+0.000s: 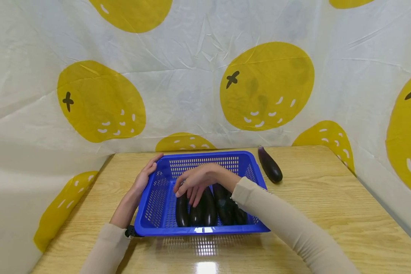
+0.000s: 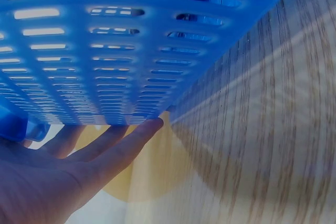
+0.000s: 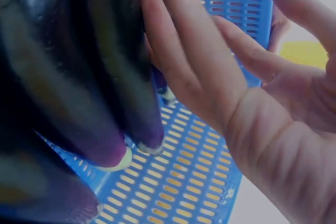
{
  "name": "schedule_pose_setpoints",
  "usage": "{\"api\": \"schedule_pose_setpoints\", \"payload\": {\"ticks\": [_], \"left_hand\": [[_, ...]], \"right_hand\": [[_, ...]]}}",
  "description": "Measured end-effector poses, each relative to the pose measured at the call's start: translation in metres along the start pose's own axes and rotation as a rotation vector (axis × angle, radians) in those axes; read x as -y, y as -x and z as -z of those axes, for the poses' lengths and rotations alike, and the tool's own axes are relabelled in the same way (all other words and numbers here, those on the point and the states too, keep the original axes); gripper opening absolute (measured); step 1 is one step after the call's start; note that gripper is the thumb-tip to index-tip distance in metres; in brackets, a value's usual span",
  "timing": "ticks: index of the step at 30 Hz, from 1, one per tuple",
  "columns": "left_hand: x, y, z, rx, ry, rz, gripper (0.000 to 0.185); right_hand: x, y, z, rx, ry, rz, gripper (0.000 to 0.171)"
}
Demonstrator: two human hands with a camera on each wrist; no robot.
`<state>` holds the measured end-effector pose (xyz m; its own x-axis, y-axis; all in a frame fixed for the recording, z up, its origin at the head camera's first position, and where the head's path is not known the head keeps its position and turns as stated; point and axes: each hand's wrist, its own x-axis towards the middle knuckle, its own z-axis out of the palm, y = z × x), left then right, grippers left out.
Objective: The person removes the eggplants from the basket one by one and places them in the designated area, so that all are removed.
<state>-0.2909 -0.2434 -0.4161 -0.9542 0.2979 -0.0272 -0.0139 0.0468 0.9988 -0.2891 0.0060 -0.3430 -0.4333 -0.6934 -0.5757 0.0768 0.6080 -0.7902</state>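
Right hand [image 1: 198,180]: inside the basket over the left end of the row, fingers extended, loose; no eggplant shows in its grasp. Fingertips look to be against or just beside an eggplant; can't tell if they press. Left hand [image 1: 144,177]: at the left rim near the far corner, fingers straight along the outer wall, touching, not clenched; thumb at the rim. Blue basket [image 1: 168,231] sits on the wooden table [image 1: 311,190]. Eggplants [image 1: 210,211] in it: at least five, side by side, roughly lengthwise toward the near wall; right forearm hides part of the right end. One loose eggplant [image 1: 270,167] lies on the table just right of the basket, stem end away. Printed cloth [image 1: 191,95] behind. For tidy handling I'd brace the basket with the left, nudge with flat fingers, line the ends up, and avoid nails: skins look glossy, likely slippery. Watch the sleeve snagging the rim.
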Motion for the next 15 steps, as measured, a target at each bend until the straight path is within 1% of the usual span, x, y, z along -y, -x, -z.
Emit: {"api": "schedule_pose_setpoints", "payload": {"ticks": [6, 11, 15], "left_hand": [[0.0, 0.001, 0.002, -0.003, -0.011, 0.022, 0.054], [0.0, 0.002, 0.002, 0.007, -0.007, 0.026, 0.055], [-0.001, 0.002, 0.002, 0.01, -0.001, 0.029, 0.055]], "right_hand": [[0.001, -0.01, -0.006, 0.03, -0.009, 0.016, 0.054], [0.004, -0.013, -0.011, 0.033, 0.016, 0.025, 0.055], [0.006, -0.014, -0.015, 0.04, 0.036, 0.013, 0.055]]}}
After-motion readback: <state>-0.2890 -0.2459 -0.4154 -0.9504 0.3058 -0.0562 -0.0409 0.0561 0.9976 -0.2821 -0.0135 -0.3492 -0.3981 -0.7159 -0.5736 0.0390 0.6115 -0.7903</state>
